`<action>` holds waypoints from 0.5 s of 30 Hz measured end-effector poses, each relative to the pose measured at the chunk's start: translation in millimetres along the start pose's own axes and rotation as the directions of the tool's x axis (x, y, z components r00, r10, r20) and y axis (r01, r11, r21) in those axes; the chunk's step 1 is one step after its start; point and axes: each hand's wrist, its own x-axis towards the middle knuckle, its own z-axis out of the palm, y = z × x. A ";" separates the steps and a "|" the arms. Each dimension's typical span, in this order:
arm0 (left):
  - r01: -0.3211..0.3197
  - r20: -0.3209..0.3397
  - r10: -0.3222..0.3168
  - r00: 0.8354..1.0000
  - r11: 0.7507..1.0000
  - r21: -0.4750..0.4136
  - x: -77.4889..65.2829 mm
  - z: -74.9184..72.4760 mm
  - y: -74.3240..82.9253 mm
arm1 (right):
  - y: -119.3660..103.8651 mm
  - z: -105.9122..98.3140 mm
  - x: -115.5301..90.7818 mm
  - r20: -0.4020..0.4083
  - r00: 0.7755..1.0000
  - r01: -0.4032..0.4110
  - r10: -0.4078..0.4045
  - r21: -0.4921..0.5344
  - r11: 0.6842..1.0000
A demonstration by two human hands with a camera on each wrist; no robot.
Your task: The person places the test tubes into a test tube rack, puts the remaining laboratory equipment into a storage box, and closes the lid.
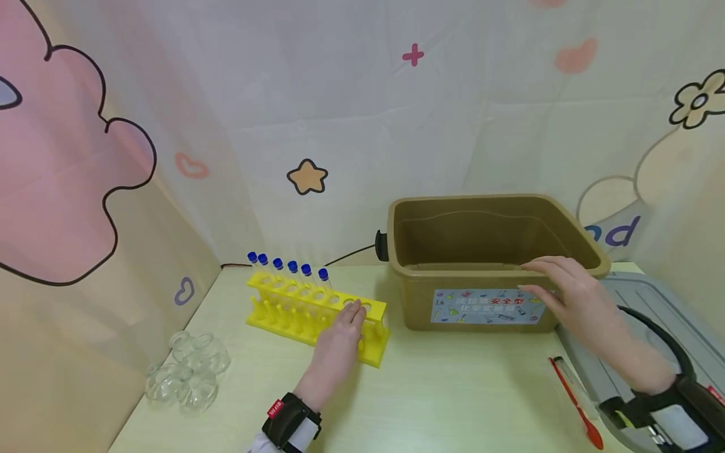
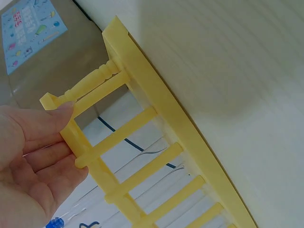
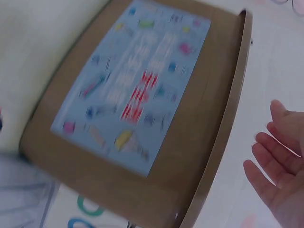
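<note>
My left hand (image 1: 338,343) is at the right end of a yellow test tube rack (image 1: 370,349). In the left wrist view the thumb and fingers pinch the upper plate of the rack (image 2: 164,104). Several clear test tubes with blue caps (image 1: 292,266) stand in its left and middle holes. My right hand (image 1: 578,302) is raised by the right front rim of a brown plastic bin (image 1: 416,305). Its fingers are loosely bent and hold nothing, and the right wrist view shows the hand (image 3: 280,161) apart from the rim.
Several small round glass flasks (image 1: 195,371) cluster at the table's left edge. A grey lid (image 1: 640,286) lies at the right. Next to it are a red spoon (image 1: 574,399) and a thin clear tube-like item. A printed curtain (image 1: 351,145) hangs behind.
</note>
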 end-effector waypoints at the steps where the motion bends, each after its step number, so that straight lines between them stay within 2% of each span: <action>1: 0.010 0.003 -0.010 1.000 1.000 -0.002 0.4 0.3 -2.4 | 7.2 -2.8 -1.2 0.010 1.000 -0.009 0.009 -0.012 1.000; 8: 0.052 -0.021 -0.051 0.998 0.999 0.013 6.2 4.7 -17.5 | 47.0 -9.1 -10.8 0.062 0.997 -0.040 0.044 -0.063 0.997; 15: 0.095 -0.018 -0.096 0.995 0.995 -0.002 12.0 9.5 -32.4 | 62.1 -5.8 -16.9 0.135 0.990 -0.027 0.038 -0.081 0.996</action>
